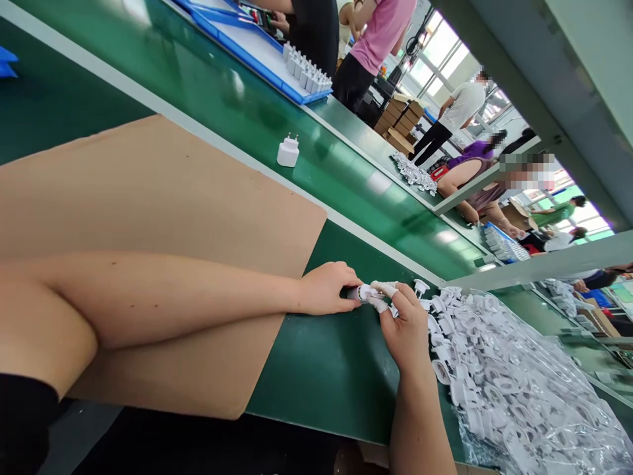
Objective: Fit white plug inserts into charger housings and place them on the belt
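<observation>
Just left of a large heap of white plastic parts (509, 369), my two hands meet over the green table (321, 376). My left hand (330, 288) is closed around a small white plastic piece (364, 293), of which only one end shows. My right hand (405, 320), with white covers on its thumb and fingertip, pinches the other side of that piece. The fingers hide most of its shape. One loose white part (421, 286) lies just beyond my right hand.
Brown cardboard (173, 191) covers the table's left part. Behind a pale rail, a white plug adapter (287, 152) stands on the green surface. Farther back is a blue tray (237, 39) with white pieces. Several people work beyond, and a metal beam (544, 264) crosses at right.
</observation>
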`<move>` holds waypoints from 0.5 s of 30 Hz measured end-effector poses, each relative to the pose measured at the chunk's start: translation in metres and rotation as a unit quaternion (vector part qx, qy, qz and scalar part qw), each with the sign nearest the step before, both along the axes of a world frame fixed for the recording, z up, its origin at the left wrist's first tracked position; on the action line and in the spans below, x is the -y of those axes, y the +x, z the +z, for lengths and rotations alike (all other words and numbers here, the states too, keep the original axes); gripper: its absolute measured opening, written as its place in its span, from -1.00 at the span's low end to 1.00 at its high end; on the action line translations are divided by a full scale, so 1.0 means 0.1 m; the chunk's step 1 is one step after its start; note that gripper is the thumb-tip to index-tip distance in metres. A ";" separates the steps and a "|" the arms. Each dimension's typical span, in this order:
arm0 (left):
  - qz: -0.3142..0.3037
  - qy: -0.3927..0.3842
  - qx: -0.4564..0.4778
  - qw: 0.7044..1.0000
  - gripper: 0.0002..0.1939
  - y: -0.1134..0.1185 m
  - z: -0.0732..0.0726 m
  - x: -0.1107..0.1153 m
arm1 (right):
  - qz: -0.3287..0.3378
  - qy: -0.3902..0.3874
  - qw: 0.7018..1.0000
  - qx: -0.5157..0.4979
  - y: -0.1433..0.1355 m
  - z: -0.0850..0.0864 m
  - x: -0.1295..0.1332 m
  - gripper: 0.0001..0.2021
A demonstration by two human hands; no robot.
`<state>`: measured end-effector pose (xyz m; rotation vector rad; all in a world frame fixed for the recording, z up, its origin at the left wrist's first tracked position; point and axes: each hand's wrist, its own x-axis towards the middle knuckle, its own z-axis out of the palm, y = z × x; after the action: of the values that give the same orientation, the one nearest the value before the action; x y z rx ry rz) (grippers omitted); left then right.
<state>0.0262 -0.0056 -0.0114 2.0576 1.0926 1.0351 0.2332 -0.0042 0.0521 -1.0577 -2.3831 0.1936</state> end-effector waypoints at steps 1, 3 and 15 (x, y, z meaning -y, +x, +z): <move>-0.001 0.002 0.002 1.000 -0.84 0.00 0.00 0.00 | 0.002 0.003 1.000 0.012 0.01 0.00 -0.01 -0.70; -0.006 0.003 0.005 1.000 -0.85 0.00 -0.01 0.00 | 0.008 0.009 0.999 0.035 0.01 -0.01 -0.03 -0.68; -0.015 -0.029 0.002 0.999 -0.84 -0.03 0.02 -0.01 | 0.026 0.082 0.977 0.197 -0.04 0.14 -0.16 -0.70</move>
<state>0.0233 -0.0049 -0.0091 2.0194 1.0740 0.9800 0.2289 0.0121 0.0666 -1.0323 -2.7209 -0.2129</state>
